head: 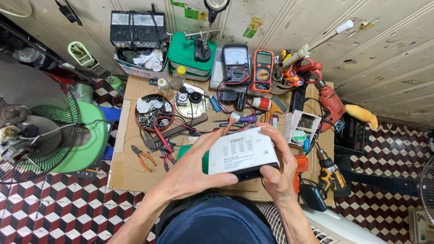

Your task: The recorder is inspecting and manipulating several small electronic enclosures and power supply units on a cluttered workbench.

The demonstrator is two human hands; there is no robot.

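Note:
A white plastic box with vent slots and a label, a small electronic device (242,153), is held up over the cardboard-covered workbench (126,169). My left hand (192,169) grips its left side, thumb along the dark front edge. At the device's right end my right hand (278,169) clasps it, fingers curled over the top corner. A screwdriver with a purple handle (242,119) lies just beyond the device.
Two multimeters (236,63) (263,70) stand at the back. Round tins of screws and parts (153,113), orange pliers (143,158), red and black leads, a red drill (332,106) and a yellow cordless drill (330,174) crowd the bench. A green fan (49,131) stands at left.

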